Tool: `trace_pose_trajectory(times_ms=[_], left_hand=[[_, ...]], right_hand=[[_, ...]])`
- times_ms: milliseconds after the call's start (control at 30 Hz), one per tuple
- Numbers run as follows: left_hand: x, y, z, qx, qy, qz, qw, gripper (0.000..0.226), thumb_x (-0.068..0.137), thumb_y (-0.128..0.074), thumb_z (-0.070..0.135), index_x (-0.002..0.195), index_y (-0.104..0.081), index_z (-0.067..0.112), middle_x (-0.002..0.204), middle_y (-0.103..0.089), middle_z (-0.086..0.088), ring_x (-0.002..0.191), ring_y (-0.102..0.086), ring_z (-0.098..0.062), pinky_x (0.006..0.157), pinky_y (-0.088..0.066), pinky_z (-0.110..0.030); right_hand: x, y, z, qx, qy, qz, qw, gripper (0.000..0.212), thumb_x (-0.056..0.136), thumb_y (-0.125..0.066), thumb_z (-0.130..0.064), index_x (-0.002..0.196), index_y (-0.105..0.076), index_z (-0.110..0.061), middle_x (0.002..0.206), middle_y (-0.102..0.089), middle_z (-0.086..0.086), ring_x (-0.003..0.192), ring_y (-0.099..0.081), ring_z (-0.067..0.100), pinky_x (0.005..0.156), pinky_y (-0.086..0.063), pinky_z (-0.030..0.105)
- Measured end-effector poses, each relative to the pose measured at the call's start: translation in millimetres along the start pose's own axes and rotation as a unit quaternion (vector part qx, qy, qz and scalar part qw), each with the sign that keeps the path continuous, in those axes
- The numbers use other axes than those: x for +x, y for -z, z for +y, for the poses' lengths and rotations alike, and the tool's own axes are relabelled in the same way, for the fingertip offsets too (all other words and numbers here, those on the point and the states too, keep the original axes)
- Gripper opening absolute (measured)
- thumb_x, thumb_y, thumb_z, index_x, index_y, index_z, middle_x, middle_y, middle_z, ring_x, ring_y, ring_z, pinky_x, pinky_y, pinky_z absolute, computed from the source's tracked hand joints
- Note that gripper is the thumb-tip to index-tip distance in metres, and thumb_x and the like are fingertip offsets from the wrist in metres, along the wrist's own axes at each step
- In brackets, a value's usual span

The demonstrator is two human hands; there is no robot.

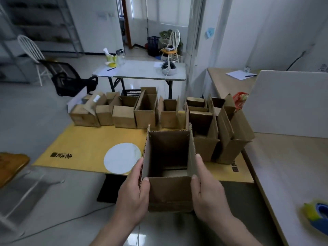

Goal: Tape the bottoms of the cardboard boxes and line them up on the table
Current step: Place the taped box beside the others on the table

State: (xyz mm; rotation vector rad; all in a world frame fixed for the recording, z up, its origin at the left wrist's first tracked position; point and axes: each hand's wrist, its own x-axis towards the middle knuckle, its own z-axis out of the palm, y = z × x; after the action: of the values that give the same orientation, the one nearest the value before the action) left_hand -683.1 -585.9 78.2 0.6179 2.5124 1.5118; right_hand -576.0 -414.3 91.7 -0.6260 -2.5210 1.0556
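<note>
Cardboard box (169,174), open top up, sits between both hands above the bench's (85,148) near edge; left hand (132,192) and right hand (208,192) fingers grip opposite side walls, row of boxes (134,112) straight ahead.

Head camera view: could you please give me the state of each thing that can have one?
Held cardboard box: upright, top flaps open, gripped on both sides.
Left hand: closed on box.
Right hand: closed on box.
Boxes on the table: upright, flaps open, in a row.
Tape dispenser: resting, untouched.
</note>
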Motion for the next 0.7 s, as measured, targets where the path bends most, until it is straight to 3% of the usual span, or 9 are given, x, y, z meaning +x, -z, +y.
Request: trace_pose_trajectory(times_ms=[167,267,367,500,700], left_hand=[[11.7,4.5,-16.6,-0.005,0.014,0.035,0.999,0.064,0.091,-0.038,0.037,0.153,-0.033,0.025,0.148,-0.037,0.023,0.137,-0.031,0.01,0.112,-0.025,-0.013],[31.1,5.7,-22.0,0.003,0.024,0.042,0.999,0.064,0.09,-0.037,0.037,0.153,-0.035,0.023,0.151,-0.042,0.015,0.14,-0.035,0.001,0.117,-0.03,-0.027],[63.9,3.8,-25.7,0.013,0.02,0.036,0.999,0.061,0.094,-0.038,0.035,0.153,-0.036,0.022,0.151,-0.042,0.011,0.141,-0.036,-0.006,0.118,-0.032,-0.033],[126.7,-5.3,-39.9,0.031,0.009,0.017,0.999,0.051,0.103,-0.043,0.016,0.154,-0.034,0.02,0.153,-0.042,0.007,0.142,-0.037,-0.013,0.115,-0.031,-0.027],[225.0,-25.3,-62.6,0.015,0.008,-0.043,0.999,0.053,0.106,-0.039,0.021,0.156,-0.024,0.026,0.158,-0.034,0.007,0.146,-0.031,-0.014,0.117,-0.029,-0.028]], right_hand=[[23.7,-18.9,2.8,0.003,0.016,-0.028,0.999,0.061,0.106,-0.038,-0.024,0.156,-0.005,-0.032,0.156,-0.035,-0.011,0.134,-0.036,-0.003,0.109,-0.033,0.013],[44.7,-27.6,3.8,0.003,0.013,-0.047,0.999,0.06,0.107,-0.036,-0.027,0.158,-0.006,-0.032,0.156,-0.036,-0.009,0.13,-0.036,-0.005,0.103,-0.03,0.005],[74.2,-36.2,5.5,0.003,0.0,-0.049,0.999,0.06,0.107,-0.035,-0.028,0.158,-0.005,-0.033,0.159,-0.032,-0.009,0.141,-0.034,0.004,0.113,-0.031,0.018],[128.1,-52.6,9.5,-0.001,-0.024,-0.03,0.999,0.06,0.107,-0.036,-0.028,0.158,-0.006,-0.035,0.16,-0.032,-0.009,0.144,-0.033,0.009,0.116,-0.031,0.027],[211.3,-78.2,17.0,-0.022,-0.101,-0.008,0.995,0.062,0.106,-0.039,-0.028,0.157,-0.006,-0.036,0.16,-0.032,-0.007,0.146,-0.031,0.013,0.116,-0.031,0.033]])
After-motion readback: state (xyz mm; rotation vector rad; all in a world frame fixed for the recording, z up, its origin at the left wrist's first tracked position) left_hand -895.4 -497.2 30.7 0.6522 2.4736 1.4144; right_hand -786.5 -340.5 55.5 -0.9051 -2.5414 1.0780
